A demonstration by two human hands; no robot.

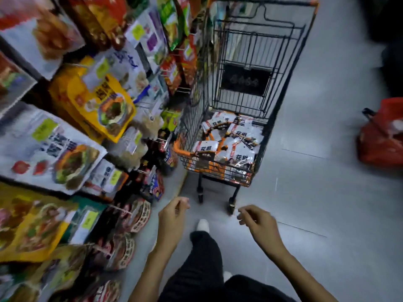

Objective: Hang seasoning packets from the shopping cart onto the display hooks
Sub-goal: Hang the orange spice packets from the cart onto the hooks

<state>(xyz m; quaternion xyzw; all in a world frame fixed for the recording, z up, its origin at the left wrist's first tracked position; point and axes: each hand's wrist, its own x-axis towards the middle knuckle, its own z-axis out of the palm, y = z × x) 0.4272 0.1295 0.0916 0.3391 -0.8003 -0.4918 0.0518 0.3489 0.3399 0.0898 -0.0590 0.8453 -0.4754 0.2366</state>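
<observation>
A black wire shopping cart (281, 88) with orange trim stands ahead of me on the floor. Several white seasoning packets (231, 140) with black characters lie piled in its bottom. On my left, a display wall of hooks (122, 210) carries many hanging food packets. My left hand (172, 216) hangs in the air below the cart, its fingers loosely curled, holding nothing. My right hand (257, 223) hovers at the same height to the right, fingers also loosely curled and empty. Both hands are well short of the cart.
Yellow, white and red packets (102, 105) crowd the display on the left, reaching close to the cart's left side. A red basket or bag (383, 136) sits on the grey floor at the right. My legs and white shoes (202, 225) are below.
</observation>
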